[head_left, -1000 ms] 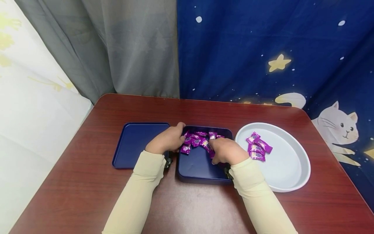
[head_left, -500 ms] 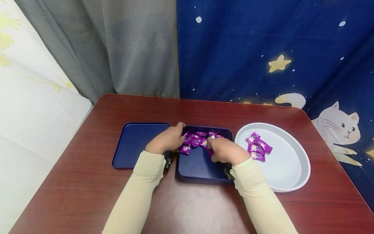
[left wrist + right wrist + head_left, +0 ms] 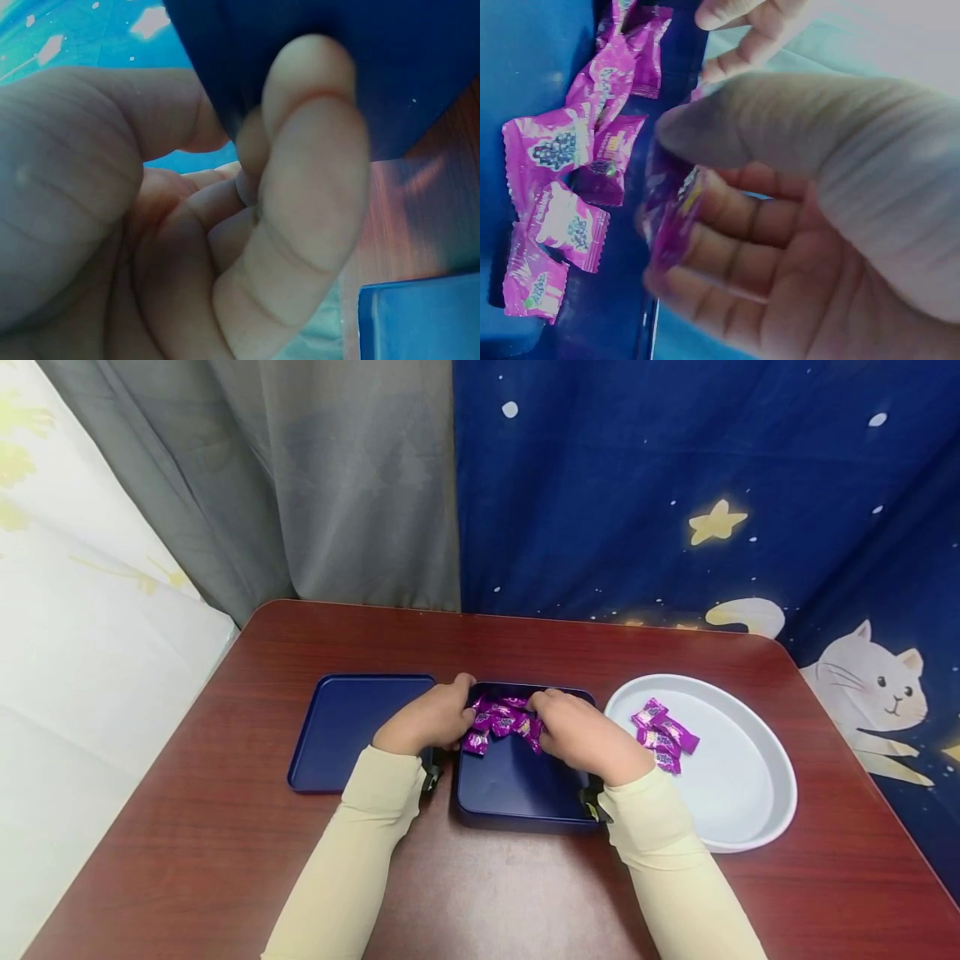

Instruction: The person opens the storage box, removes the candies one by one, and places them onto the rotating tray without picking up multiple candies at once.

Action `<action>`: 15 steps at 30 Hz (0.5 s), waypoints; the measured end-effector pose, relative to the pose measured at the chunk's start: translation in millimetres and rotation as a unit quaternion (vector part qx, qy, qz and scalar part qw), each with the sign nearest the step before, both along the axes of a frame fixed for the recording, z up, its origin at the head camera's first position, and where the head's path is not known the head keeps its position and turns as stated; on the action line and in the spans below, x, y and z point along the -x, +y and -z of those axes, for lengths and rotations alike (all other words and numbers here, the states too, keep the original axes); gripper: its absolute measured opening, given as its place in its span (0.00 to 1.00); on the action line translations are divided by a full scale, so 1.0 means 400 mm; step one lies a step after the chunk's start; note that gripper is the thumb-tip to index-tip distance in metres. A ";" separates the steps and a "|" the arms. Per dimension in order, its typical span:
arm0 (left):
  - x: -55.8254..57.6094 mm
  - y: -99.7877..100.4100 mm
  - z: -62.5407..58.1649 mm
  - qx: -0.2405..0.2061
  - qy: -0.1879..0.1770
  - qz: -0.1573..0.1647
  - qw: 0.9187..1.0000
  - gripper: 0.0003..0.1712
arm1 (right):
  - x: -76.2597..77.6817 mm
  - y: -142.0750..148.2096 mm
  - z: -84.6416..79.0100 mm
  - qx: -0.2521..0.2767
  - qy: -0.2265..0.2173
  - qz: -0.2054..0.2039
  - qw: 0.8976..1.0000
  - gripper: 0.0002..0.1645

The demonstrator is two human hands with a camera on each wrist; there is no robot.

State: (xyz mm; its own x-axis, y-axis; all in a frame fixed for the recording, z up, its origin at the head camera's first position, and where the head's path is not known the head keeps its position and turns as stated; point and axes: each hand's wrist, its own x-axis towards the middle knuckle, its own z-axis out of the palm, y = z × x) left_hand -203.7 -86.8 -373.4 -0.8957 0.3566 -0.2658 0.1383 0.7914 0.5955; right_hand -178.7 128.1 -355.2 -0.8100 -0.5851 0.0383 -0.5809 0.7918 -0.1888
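A dark blue rectangular box (image 3: 517, 785) sits in the middle of the table, with several purple-wrapped candies (image 3: 504, 722) heaped toward its far side. My left hand (image 3: 429, 720) grips the box's left wall near the far corner; the left wrist view shows a fingertip (image 3: 311, 71) bent against the blue side. Over the right part of the box, my right hand (image 3: 588, 737) pinches a purple candy (image 3: 676, 214) between thumb and fingers, seen close up in the right wrist view. Other candies (image 3: 551, 150) lie in the box beside it.
Right of the box stands a round white tray (image 3: 750, 777) with several purple candies (image 3: 660, 739) near its left side. A flat dark blue lid (image 3: 345, 727) lies to the left, partly behind the left hand. Curtains (image 3: 360, 485) hang behind the brown table (image 3: 480, 893).
My right hand has shifted slightly up and right from the candy pile, with fewer candies visible at the box's right side. The left hand stays on the box.
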 end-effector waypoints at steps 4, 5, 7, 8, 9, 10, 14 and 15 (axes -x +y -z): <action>0.000 0.000 0.001 0.001 0.003 -0.001 1.000 0.29 | 0.001 0.005 -0.007 0.030 0.030 -0.014 0.999 0.16; 0.000 0.000 0.002 0.001 0.004 -0.001 1.000 0.29 | 0.002 0.006 -0.008 0.035 0.034 -0.016 0.999 0.16; -0.001 0.000 0.002 0.002 0.005 -0.001 1.000 0.29 | 0.004 0.007 -0.008 0.041 0.039 -0.017 0.998 0.16; -0.001 0.000 0.002 0.002 0.005 0.000 1.000 0.29 | 0.004 0.008 -0.008 0.042 0.040 -0.017 0.998 0.16; -0.001 -0.001 0.003 0.001 0.005 0.000 1.000 0.29 | 0.005 0.008 -0.008 0.043 0.040 -0.015 0.998 0.16; -0.001 -0.001 0.003 0.001 0.005 0.000 1.000 0.29 | 0.005 0.009 -0.008 0.042 0.040 -0.012 0.998 0.16; 0.000 -0.002 0.004 -0.002 0.005 0.000 1.000 0.30 | 0.006 0.011 -0.010 0.041 0.037 -0.002 0.998 0.17; 0.000 -0.002 0.005 -0.003 0.005 0.000 1.000 0.30 | 0.006 0.012 -0.011 0.041 0.036 0.000 0.999 0.17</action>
State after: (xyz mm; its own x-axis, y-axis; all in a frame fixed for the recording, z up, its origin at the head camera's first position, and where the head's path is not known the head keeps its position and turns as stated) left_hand -203.6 -87.5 -375.2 -0.8986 0.3576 -0.2544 0.1443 0.7882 0.5983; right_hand -180.9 132.9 -350.8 -0.8040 -0.5770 0.1435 -0.5945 0.7758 -0.2114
